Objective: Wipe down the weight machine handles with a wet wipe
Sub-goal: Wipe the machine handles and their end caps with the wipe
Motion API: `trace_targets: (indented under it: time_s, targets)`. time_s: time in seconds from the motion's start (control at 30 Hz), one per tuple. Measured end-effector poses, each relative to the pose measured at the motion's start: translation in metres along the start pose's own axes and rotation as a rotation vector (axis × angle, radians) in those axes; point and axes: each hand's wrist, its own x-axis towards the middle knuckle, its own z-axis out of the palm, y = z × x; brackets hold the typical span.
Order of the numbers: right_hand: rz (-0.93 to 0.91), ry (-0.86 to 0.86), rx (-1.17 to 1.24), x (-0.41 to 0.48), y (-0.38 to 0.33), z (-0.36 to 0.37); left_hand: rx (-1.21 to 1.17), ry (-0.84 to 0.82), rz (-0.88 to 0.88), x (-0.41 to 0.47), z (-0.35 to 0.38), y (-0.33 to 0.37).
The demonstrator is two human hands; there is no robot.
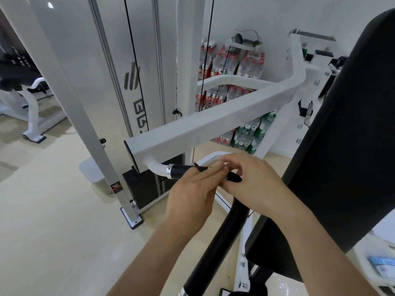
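hands at the handle (181,170)
left hand (190,195) lies flat, right hand (254,184) curls round it; wipe its whole length.

My hands at the handle (181,170)
Left hand (192,195) lay flat across it; right hand (254,184) curled round its 3 o'clock end.

- Two hands in my feed: bare left hand (190,195), bare right hand (256,184); I see mostly their backs.
- Knuckles and faint tendon lines show on both.
- Fingers long and slender; the tips are blurred, so I cannot read the nails.
- Bare left forearm (154,253): slim, smooth, uncovered down to the bottom edge.
- Bare right forearm (320,248): likewise uncovered, looks broader toward the lower right corner.
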Motion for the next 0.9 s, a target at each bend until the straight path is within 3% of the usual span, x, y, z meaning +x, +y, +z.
trace_targets:
  time_s: [0.17,0.33,0.5,0.63,0.73,0.9]
  targets:
    - [-0.052,0.033,-0.104,0.011,-0.002,0.010,-0.095,0.050,-0.085,0.002,-0.003,-0.004]
    - [-0.053,0.091,-0.013,0.015,-0.001,0.015,-0.198,0.045,-0.198,0.003,-0.009,0.003]
    - [-0.115,0.246,-0.142,0.002,0.001,0.015,-0.223,0.074,-0.305,-0.011,-0.026,0.020]
    - [-0.189,0.329,-0.320,-0.001,0.002,0.022,-0.219,-0.150,-0.341,-0.039,-0.035,0.043]
    - [-0.274,0.358,-0.307,0.010,-0.004,0.029,-0.213,-0.250,-0.369,-0.051,-0.037,0.052]
    - [-0.337,0.204,-0.390,0.018,-0.019,0.030,-0.240,-0.353,-0.448,-0.046,-0.045,0.054]
